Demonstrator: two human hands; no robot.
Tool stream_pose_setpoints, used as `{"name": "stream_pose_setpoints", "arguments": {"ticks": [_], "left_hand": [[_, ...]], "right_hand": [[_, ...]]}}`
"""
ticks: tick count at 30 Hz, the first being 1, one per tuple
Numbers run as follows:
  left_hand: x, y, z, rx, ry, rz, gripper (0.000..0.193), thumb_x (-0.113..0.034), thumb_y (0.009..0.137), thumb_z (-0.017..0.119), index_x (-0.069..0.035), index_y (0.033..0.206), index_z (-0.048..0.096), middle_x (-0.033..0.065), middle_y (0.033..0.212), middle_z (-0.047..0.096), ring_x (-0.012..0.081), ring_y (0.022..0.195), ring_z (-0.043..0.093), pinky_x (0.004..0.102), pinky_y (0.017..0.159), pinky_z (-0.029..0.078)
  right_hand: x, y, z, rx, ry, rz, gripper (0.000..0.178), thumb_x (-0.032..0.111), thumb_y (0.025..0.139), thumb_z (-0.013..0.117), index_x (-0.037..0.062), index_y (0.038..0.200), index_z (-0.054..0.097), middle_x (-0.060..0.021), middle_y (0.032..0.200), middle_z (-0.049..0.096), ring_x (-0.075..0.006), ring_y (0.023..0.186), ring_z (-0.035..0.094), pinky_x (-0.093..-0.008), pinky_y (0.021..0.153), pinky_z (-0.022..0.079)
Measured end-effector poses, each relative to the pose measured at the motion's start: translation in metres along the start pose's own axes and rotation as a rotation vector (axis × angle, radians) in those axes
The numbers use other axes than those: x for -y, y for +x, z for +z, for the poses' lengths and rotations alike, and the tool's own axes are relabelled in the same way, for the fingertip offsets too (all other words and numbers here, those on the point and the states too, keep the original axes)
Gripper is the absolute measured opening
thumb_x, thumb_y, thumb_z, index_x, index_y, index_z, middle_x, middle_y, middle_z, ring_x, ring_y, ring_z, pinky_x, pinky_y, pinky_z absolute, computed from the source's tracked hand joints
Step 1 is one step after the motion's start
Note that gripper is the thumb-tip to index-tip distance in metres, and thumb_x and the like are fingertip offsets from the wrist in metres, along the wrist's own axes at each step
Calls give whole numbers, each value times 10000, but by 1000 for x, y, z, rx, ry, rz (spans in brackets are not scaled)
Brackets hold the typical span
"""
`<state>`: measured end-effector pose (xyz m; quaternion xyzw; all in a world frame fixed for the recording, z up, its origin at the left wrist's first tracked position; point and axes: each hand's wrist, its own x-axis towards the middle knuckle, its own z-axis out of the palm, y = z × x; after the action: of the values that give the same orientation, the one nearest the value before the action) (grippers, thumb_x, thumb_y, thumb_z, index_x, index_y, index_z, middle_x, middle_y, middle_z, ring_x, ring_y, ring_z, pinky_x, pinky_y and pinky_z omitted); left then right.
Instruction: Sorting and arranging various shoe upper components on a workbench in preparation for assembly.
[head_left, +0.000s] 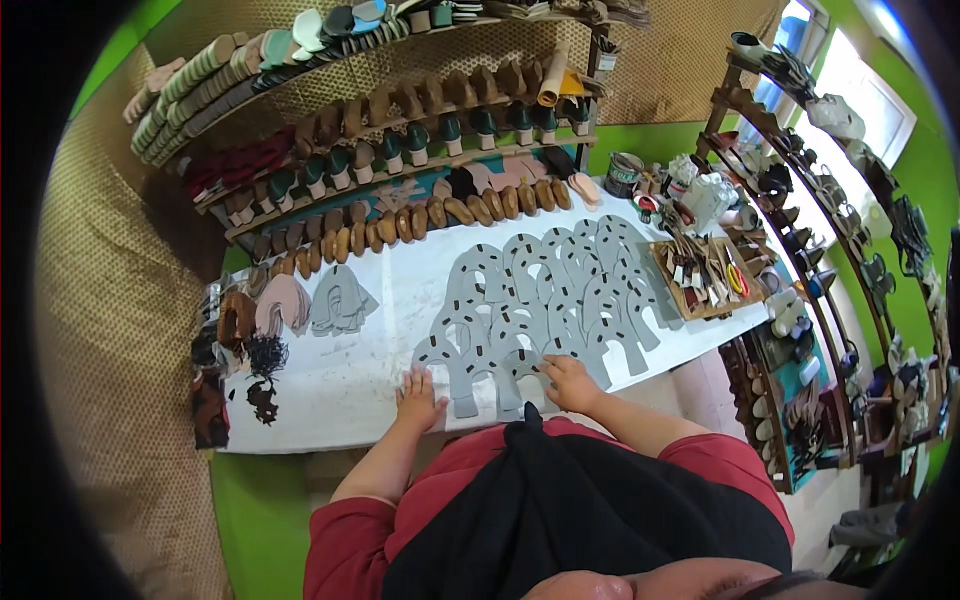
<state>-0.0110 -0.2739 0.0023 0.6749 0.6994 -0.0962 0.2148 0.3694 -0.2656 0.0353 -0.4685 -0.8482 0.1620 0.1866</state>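
At least a dozen grey horseshoe pieces (517, 328) on one counter (400, 290)
Clock centred on the counter: two grips, one left grip (421, 401) at seven and one right grip (571, 386) at four; the pieces overlap, so their exact number is unclear; two stacks at nine, one pink stack (272, 303) and one grey stack (340, 300); two black tangles (268, 355) at eight; one tray (668, 278) at three, its tools (738, 281) too jumbled to count; one large tin (623, 178) between one and two; over a dozen brown lasts (437, 212) from ten to one; one cream roll (553, 76) near twelve.
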Motion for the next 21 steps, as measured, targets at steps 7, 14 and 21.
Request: {"name": "stream_pose_setpoints", "arguments": {"ticks": [7,14,21], "left_hand": [[-11,-7,-6,-14,-38,-107,846,-559,945,507,-185,1602,126,90,1678,45,323,1541,49,632,1182,92],[-9,-63,13,-299,-252,-258,769,-505,961,516,-176,1584,209,136,1659,133,365,1520,144,654,1161,145],[30,-131,12,-438,-294,-391,732,-495,971,504,-161,1573,255,153,1651,158,372,1518,145,676,1148,143]], "right_hand": [[-39,-9,-40,-42,-35,-88,526,200,785,711,117,1287,578,-148,1390,526,-361,1260,505,-473,1038,420],[-65,-7,-55,-38,-7,-93,540,195,781,727,119,1294,577,-172,1393,519,-376,1260,502,-480,1036,433],[-38,20,-37,-84,74,-162,544,197,786,747,91,1292,577,-194,1414,495,-391,1276,489,-471,1051,426]]}}
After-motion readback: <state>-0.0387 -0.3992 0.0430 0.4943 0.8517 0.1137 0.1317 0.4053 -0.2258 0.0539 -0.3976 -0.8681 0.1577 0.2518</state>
